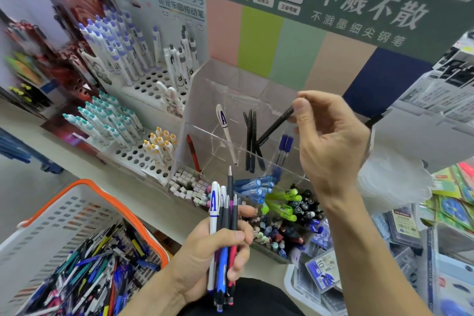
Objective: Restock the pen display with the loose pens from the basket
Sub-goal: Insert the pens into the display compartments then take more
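Right hand (331,141) pinches a black pen (274,126) by its top, tilted into the clear display (195,146) beside other black ones, probably sorting by colour. Left hand (218,259) grips a bunch of pens (223,226) upright as a handy supply, basket (84,246) close below.

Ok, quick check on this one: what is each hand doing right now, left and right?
Left hand: grips a bundle of pens upright.
Right hand: fingers pinch the top of a black pen, its lower end inside the clear display box.
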A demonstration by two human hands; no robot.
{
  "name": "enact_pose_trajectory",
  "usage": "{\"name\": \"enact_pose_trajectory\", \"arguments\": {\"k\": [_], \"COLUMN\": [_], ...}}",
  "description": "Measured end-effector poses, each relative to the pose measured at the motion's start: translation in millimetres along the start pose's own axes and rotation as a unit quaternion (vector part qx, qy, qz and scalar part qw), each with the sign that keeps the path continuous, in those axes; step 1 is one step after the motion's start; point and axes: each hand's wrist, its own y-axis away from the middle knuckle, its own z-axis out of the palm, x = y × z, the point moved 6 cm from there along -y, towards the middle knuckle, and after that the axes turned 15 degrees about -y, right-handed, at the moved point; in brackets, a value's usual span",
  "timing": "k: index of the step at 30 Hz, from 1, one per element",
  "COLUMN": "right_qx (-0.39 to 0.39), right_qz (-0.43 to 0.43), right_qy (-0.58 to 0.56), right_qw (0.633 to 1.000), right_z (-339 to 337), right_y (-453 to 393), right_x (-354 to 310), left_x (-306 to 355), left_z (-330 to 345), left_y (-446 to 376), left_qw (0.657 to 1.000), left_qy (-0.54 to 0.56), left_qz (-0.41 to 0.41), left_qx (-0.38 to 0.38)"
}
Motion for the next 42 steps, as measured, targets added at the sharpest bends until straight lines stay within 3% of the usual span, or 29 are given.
{"name": "enact_pose_trajectory", "arguments": {"k": [6,12,15,17,21,24,26,28,35,39,42], "right_qx": [-0.107,-0.16,-0.163,-0.186,-0.252,-0.199,-0.157,-0.12,0.048,0.149,0.193], "right_qz": [0.004,0.021,0.048,0.12,0.302,0.407,0.426,0.405,0.292,0.127,0.043], "right_qy": [0.135,0.162,0.107,0.047,-0.024,-0.146,-0.189,-0.199,-0.125,-0.075,-0.058], "right_qw": [0.985,0.974,0.98,0.974,0.919,0.879,0.87,0.884,0.947,0.978,0.978], "right_z": [40,52,46,42,40,35,29,17,-37,-63,-75], "right_y": [11,19,33,50,86,98,98,93,64,49,39], "right_x": [36,42,29,23,32,36,36,36,27,-1,-9], "left_x": [3,3,6,7,5,1,-1,-3,-7,-5,-6], "left_z": [0,-3,0,1,2,6,8,7,-12,-7,-7], "left_y": [-1,0,1,2,2,0,-1,-3,-11,-11,-12], "left_qw": [1.0,0.999,0.999,0.999,0.996,0.992,0.991,0.992,0.998,0.997,0.997], "left_qy": [-0.001,0.035,0.033,0.037,0.046,0.006,0.002,0.009,0.003,-0.038,0.02], "left_qz": [0.002,0.009,0.016,0.013,0.006,-0.018,-0.031,-0.038,-0.044,-0.054,-0.064], "left_qx": [0.002,0.004,-0.011,-0.029,-0.082,-0.127,-0.132,-0.117,0.052,0.05,0.044]}}
